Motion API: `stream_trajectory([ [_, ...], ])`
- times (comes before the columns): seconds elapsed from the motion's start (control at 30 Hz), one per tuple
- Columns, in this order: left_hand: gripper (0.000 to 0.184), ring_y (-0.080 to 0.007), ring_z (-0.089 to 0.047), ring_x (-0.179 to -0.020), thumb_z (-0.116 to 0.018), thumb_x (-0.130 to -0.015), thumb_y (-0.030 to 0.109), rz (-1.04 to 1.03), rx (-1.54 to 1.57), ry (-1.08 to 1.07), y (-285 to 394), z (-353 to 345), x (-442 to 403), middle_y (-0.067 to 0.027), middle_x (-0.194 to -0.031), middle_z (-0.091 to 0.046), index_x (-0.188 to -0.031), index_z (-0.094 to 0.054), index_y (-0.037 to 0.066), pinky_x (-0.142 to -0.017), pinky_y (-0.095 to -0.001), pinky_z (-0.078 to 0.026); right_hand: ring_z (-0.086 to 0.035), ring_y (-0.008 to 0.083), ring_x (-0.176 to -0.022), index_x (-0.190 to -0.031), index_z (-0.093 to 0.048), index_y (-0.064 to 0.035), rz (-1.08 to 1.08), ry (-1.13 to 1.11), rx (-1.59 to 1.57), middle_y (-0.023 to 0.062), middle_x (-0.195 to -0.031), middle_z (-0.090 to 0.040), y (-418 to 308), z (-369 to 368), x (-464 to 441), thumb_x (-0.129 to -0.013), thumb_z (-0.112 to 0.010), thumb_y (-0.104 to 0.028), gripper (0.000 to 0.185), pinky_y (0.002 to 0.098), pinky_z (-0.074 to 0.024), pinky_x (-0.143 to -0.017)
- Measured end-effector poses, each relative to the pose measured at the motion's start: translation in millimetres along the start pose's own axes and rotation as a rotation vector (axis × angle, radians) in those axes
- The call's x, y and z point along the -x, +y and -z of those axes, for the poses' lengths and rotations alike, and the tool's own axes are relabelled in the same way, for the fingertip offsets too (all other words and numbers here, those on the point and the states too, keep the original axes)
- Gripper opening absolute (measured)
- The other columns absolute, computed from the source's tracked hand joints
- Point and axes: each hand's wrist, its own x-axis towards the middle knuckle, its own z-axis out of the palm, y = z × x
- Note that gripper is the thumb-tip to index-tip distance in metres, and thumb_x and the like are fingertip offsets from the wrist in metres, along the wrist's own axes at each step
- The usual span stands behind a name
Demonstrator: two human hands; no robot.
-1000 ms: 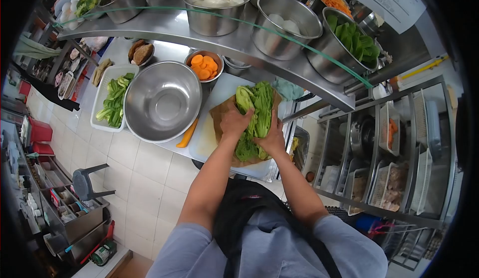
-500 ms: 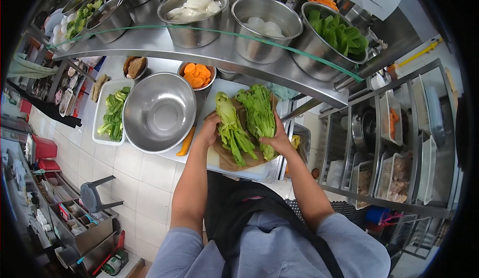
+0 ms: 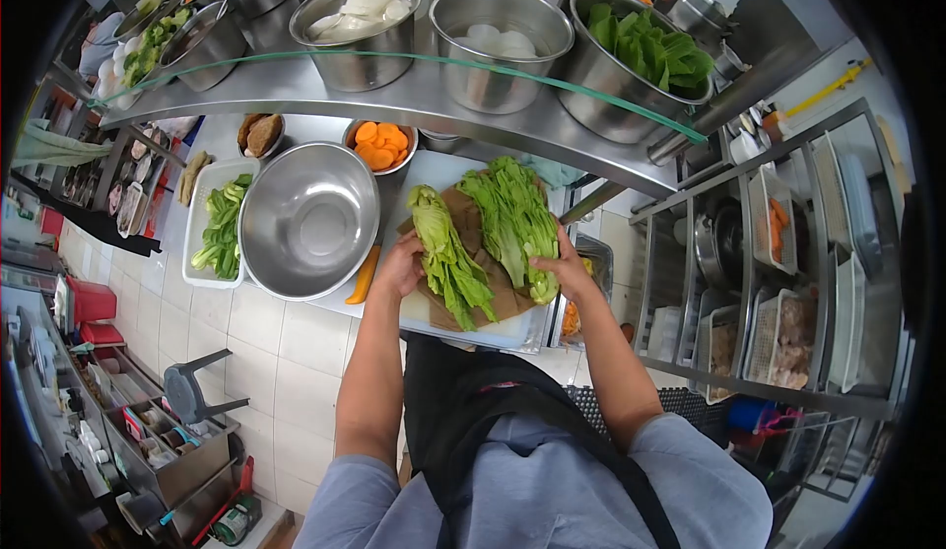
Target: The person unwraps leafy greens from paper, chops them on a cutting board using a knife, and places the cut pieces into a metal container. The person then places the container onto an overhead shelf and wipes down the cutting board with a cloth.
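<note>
Two heads of leafy lettuce lie side by side on crumpled brown paper [image 3: 481,271] over a white cutting board [image 3: 434,167]. At the outer edge of the left lettuce [image 3: 448,253] is my left hand [image 3: 400,265], its fingers curled against the leaves and partly hidden. My right hand [image 3: 562,271] grips the right lettuce [image 3: 507,216] near its pale stem end, thumb on top and the other fingers mostly out of sight. A yellow-orange knife handle [image 3: 365,275] lies just left of the board.
Left of the board stand a large steel bowl [image 3: 296,219], sliced carrots [image 3: 380,145] in a small bowl, and a white basket [image 3: 193,243] of cut greens. A steel shelf [image 3: 414,120] with food pots crosses above. A rack [image 3: 645,298] stands at right, a stool [image 3: 187,391] at lower left.
My hands have moved slightly apart, and the gap between the two lettuces is wider. More brown paper shows between them. The whole view has shifted a little.
</note>
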Motion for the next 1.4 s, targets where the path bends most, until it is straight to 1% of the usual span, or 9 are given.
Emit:
stream_trajectory([
  [0.17,0.04,-0.0077,-0.062,-0.07,-0.049,-0.093,0.006,-0.024,-0.22,-0.046,4.5,-0.4,2.0,-0.0014,-0.103,-0.072,-0.131,-0.062,0.005,-0.048,-0.0228,-0.039,-0.05,0.0231,-0.141,-0.168,-0.024,-0.0151,0.004,0.009,-0.057,0.0097,-0.158,-0.046,6.6,2.3,3.8,-0.081,-0.074,0.011,0.103,0.0345,-0.043,-0.114],
  [0.5,0.035,-0.0087,-0.063,-0.074,-0.056,-0.094,0.012,-0.002,-0.554,0.019,-6.3,-2.2,-5.9,-0.0007,-0.101,-0.072,-0.127,-0.066,0.004,-0.054,-0.0269,-0.045,-0.052,0.0217,-0.137,-0.167,-0.025,-0.0141,0.015,0.073,0.038,0.0094,-0.155,-0.05,12.0,1.8,7.2,-0.086,-0.071,0.007,0.096,0.0337,-0.0435,-0.113],
  [0.6,0.035,-0.0224,-0.07,-0.092,-0.06,-0.092,0.016,-0.343,-1.015,0.237,-29.2,-1.2,-17.2,-0.0112,-0.106,-0.073,-0.123,-0.067,0.002,-0.07,-0.0408,-0.055,-0.054,0.0222,-0.136,-0.166,-0.028,-0.0132,0.029,0.112,0.1,0.0099,-0.153,-0.051,9.3,-0.1,10.3,-0.086,-0.067,0.006,0.091,0.0336,-0.0446,-0.111],
  [0.67,0.039,-0.0333,-0.069,-0.105,-0.066,-0.089,0.018,-0.919,-1.701,0.581,-16.2,-55.4,14.6,-0.0199,-0.111,-0.069,-0.125,-0.065,0.002,-0.087,-0.0485,-0.057,-0.053,0.0231,-0.136,-0.166,-0.03,-0.0113,0.042,0.119,0.103,0.011,-0.152,-0.052,8.4,0.9,11.8,-0.086,-0.065,0.005,0.088,0.0332,-0.0443,-0.111],
  [0.87,0.067,-0.043,-0.065,-0.112,-0.073,-0.086,0.024,-0.32,-1.72,0.071,-67.9,-140.8,19.9,-0.0263,-0.129,-0.059,-0.145,-0.048,0.006,-0.093,-0.0507,-0.055,-0.055,0.0244,-0.132,-0.162,-0.038,-0.0073,-0.049,0.1,-0.301,0.0136,-0.148,-0.055,32.3,21.7,3.7,-0.09,-0.059,-0.004,0.074,0.0355,-0.0451,-0.111],
  [0.93,0.093,-0.0437,-0.065,-0.111,-0.08,-0.08,0.032,-0.357,-1.902,0.23,-91.4,-142.8,13.2,-0.0274,-0.133,-0.051,-0.158,-0.033,0.008,-0.091,-0.0477,-0.057,-0.056,0.0289,-0.132,-0.16,-0.039,-0.0062,0.094,0.26,0.211,0.018,-0.145,-0.057,27.6,10.7,5.5,-0.09,-0.064,-0.012,0.075,0.0392,-0.046,-0.111],
  [1.03,0.109,-0.0452,-0.066,-0.107,-0.084,-0.077,0.037,-0.269,-1.834,0.239,-94.8,-136.6,-1.0,-0.0285,-0.133,-0.048,-0.162,-0.023,0.008,-0.093,-0.0461,-0.057,-0.053,0.0353,-0.137,-0.159,-0.04,-0.0115,0.33,0.422,0.97,0.019,-0.143,-0.058,-6.8,-20.1,40.5,-0.087,-0.072,-0.022,0.08,0.046,-0.0466,-0.111],
  [1.3,0.079,-0.0517,-0.063,-0.116,-0.064,-0.085,0.018,-0.129,-1.216,0.293,-28.4,-125.9,30.5,-0.0337,-0.131,-0.062,-0.156,-0.034,0.003,-0.101,-0.051,-0.051,-0.063,0.0406,-0.124,-0.153,-0.045,-0.0072,0.03,0.468,0.746,0.0266,-0.129,-0.066,-15.5,-14.6,60.6,-0.079,-0.075,-0.023,0.082,0.0433,-0.0477,-0.108],
  [1.4,0.069,-0.0372,-0.072,-0.098,-0.055,-0.089,0.006,-0.178,-0.957,0.202,-32.2,-105.4,33.9,-0.026,-0.129,-0.065,-0.155,-0.036,0.002,-0.09,-0.0427,-0.055,-0.064,0.0394,-0.123,-0.15,-0.05,-0.0028,0.051,0.432,0.719,0.0265,-0.13,-0.066,-7.6,5.9,59.3,-0.088,-0.063,-0.024,0.067,0.041,-0.0477,-0.107],
])
